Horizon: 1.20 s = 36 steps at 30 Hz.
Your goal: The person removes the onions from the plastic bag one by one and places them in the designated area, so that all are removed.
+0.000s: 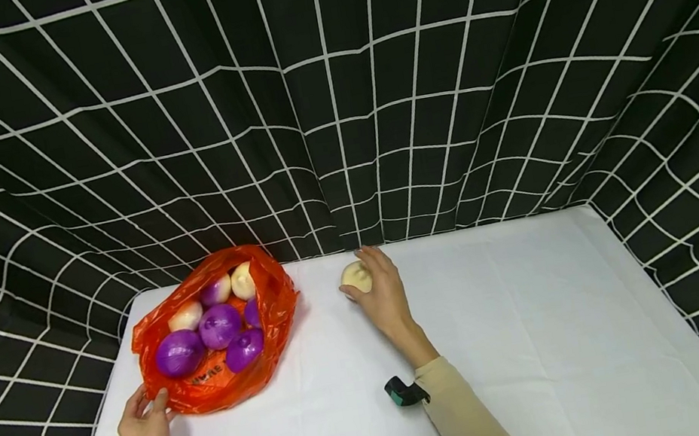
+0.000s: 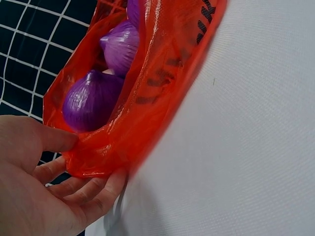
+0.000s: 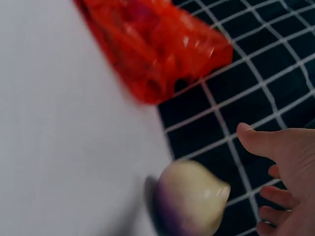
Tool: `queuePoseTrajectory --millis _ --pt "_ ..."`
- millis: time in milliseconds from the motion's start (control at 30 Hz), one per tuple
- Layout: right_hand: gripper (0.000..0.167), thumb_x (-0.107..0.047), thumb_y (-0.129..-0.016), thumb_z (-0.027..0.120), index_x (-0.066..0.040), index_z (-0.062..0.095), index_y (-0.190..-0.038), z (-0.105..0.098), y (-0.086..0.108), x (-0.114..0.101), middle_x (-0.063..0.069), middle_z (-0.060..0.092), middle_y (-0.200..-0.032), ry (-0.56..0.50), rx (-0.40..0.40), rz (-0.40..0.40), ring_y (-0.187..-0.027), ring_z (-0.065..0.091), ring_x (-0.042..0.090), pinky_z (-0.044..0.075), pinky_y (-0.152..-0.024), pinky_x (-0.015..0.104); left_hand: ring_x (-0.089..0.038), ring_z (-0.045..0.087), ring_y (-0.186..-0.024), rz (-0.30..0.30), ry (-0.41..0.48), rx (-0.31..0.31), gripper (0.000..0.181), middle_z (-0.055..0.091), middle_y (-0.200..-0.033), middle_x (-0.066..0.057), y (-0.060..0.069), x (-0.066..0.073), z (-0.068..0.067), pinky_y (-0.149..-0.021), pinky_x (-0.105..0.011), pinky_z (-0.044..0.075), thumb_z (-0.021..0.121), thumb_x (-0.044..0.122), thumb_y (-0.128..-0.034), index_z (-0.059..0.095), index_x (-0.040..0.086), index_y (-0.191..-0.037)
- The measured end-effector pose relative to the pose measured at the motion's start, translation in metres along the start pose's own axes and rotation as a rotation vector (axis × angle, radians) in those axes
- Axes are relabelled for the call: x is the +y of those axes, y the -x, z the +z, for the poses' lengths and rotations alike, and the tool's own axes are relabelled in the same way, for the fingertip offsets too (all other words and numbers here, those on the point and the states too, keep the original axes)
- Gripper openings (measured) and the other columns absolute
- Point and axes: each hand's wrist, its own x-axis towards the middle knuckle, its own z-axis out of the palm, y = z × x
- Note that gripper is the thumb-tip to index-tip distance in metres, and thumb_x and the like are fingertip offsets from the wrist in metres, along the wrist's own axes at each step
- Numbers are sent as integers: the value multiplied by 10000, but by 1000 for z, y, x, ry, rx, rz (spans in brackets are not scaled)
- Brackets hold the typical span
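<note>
A red plastic bag lies open at the left of the table, with several purple and pale onions inside. My left hand pinches the bag's near left edge; in the left wrist view the thumb lies over the red film and the fingers under it. Right of the bag, a pale onion sits on the table by itself. Around it my right hand is spread. The right wrist view shows a gap between that hand and the onion, which is purple on one side.
A white cloth covers the table. Black fabric with a white grid hangs behind the table and along both sides. Dark devices are strapped at both wrists, one by the right sleeve.
</note>
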Motion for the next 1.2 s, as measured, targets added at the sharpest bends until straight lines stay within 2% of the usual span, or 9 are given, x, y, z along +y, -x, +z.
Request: queuePoseTrajectory --millis 200,300,433,567,800,900,1033,1100,1200 --pt "459 -161 -767 843 4 677 -1162 5 2 -33 144 629 -1239 -46 24 -131 -1232 540 288 397 -1084 399 114 551 -656 -4 26 1 543 475 -1075 28 0 0 -1 -576 -105 517 549 64 -975 355 -61 -1466" --pt "420 -136 -782 830 5 681 -1149 11 5 -46 119 645 -1201 -74 -12 -167 -1158 598 255 460 -1027 337 112 549 -664 -6 30 -2 537 475 -1111 1 0 -1 1 -577 -105 518 548 61 -974 360 -57 -1464" --pt "383 -121 -811 803 20 678 -1145 23 11 -63 109 670 -1147 -124 -87 -219 -1019 658 235 537 -910 292 113 544 -662 -3 7 1 536 463 -1150 -37 -1 -1 1 -578 -106 518 552 72 -975 367 -53 -1462" --pt "344 -137 -839 778 14 688 -1135 36 22 -83 100 696 -1098 -138 -162 -278 -972 683 215 541 -886 244 112 550 -663 2 9 1 542 468 -1118 -10 0 0 1 -577 -109 520 562 83 -972 370 -53 -1460" --pt "384 -220 -888 734 -27 663 -1211 73 47 -115 57 674 -1163 4 -363 -413 -1088 647 114 436 -962 118 83 556 -666 -13 84 47 514 495 -992 93 0 2 -3 -533 -109 508 578 35 -950 417 -15 -1436" --pt "417 -246 -888 734 -37 647 -1238 84 54 -119 52 659 -1193 45 -381 -408 -1110 634 111 428 -980 128 80 557 -665 -5 92 45 516 505 -958 124 0 3 -3 -527 -109 506 583 25 -943 428 -7 -1433" --pt "440 -242 -886 737 -27 631 -1255 94 56 -115 54 646 -1198 67 -364 -363 -1120 627 127 434 -991 151 85 555 -659 17 68 49 540 513 -961 124 0 3 -2 -529 -101 502 603 13 -928 429 -8 -1439" --pt "421 -227 -897 725 -21 633 -1253 97 56 -111 57 647 -1192 87 -354 -349 -1119 627 132 440 -991 160 76 535 -692 40 27 55 571 541 -1057 60 0 3 -1 -547 -84 495 618 9 -920 422 11 -1456" --pt "362 -199 -915 703 -18 653 -1225 99 57 -105 59 662 -1167 129 -330 -346 -1104 634 136 458 -978 175 42 496 -780 95 -58 59 617 531 -1294 -106 1 4 -2 -597 -39 470 635 5 -910 405 48 -1481"
